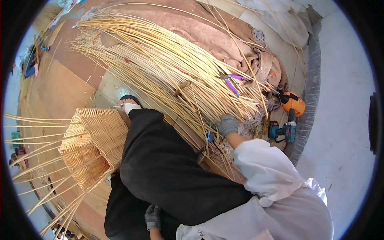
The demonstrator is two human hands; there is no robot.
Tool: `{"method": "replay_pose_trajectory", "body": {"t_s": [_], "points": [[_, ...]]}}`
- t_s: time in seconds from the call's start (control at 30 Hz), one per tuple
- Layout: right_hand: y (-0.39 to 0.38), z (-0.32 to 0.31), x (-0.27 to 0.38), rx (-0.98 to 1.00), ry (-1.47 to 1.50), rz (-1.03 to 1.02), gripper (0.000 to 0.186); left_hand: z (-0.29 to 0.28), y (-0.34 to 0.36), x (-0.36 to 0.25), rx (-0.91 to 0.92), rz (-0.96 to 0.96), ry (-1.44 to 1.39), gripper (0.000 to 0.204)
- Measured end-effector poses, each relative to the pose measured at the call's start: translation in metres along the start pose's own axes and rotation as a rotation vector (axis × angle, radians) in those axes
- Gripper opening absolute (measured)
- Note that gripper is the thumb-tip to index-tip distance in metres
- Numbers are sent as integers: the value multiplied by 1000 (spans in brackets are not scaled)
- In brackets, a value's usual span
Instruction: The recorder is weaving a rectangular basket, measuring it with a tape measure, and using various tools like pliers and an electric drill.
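My right hand [228, 125], in a grey glove, is at the near lower edge of a large bundle of pale cane rods [168, 52]. Its fingers curl down on the rods, their tips partly hidden. My left hand [153, 218], gloved too, lies on my black trousers low in the view, holding nothing that shows. Purple-handled pliers [230, 80] rest on the bundle with their handles spread. By my left leg a woven basket [110, 130] lies tipped on its side, its mouth facing left and long unwoven stakes sticking out from the rim.
Brown cloth [176, 20] lies behind and under the bundle. A drill [289, 130] and an orange and black object [293, 104] sit near the wall [340, 112] at right. A small blue item [209, 136] is among loose rods left of my right hand. My sandalled foot [131, 102] is beside the basket.
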State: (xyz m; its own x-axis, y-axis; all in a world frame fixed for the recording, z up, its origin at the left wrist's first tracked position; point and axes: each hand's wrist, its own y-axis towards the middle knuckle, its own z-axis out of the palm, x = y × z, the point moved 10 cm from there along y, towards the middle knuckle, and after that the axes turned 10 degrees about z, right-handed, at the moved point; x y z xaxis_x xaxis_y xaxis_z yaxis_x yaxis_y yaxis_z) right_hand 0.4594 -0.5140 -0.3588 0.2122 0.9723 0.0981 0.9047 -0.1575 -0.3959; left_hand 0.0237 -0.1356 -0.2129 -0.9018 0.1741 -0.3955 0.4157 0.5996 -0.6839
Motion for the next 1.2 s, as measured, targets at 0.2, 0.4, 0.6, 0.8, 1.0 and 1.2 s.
{"method": "replay_pose_trajectory", "body": {"t_s": [0.2,0.4,0.6,0.8,1.0,1.2], "points": [[22,-22,4,-42,105,-88,34,6,-1,8,30,5,-199,30],[43,-41,5,141,282,-168,43,12,-1,6,70,64,-299,26],[38,-3,21,-24,-46,-322,49,9,-2,20,15,-10,-213,26],[45,8,5,-262,144,140,41,6,-11,13,40,-48,-261,24],[66,6,-16,11,-65,359,31,11,-8,19,61,-27,-265,29],[15,-47,64,147,-442,-40,24,9,-7,30,31,1,-195,22]]}}
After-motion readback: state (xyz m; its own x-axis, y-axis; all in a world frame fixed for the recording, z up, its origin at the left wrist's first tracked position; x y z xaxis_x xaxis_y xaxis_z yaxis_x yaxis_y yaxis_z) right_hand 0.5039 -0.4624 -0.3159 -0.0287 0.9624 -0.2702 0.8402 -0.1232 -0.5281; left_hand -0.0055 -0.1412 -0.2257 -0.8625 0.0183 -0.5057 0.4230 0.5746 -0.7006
